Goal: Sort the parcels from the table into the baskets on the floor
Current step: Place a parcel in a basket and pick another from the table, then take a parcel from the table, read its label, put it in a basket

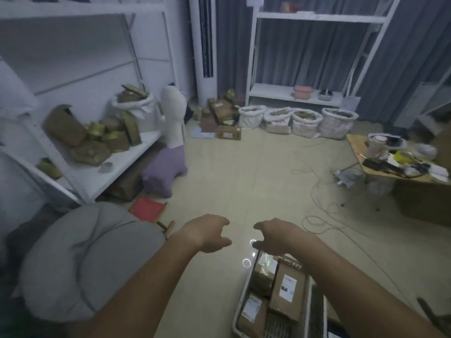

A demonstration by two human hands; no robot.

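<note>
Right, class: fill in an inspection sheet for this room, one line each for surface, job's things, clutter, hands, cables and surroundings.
Surface: pale floor, bare in the middle.
Job's things: white basket at lower right holds brown parcels with white labels.
Clutter: low wooden table on the right crowded with small items; loose boxes by the far wall.
Hands: left hand and right hand hover over the floor, fingers loosely curled, holding nothing.
Cables: thin cables trail across the floor on the right.
Surroundings: white shelf with boxes at left; four white sacks; grey cushion; red stool.
</note>
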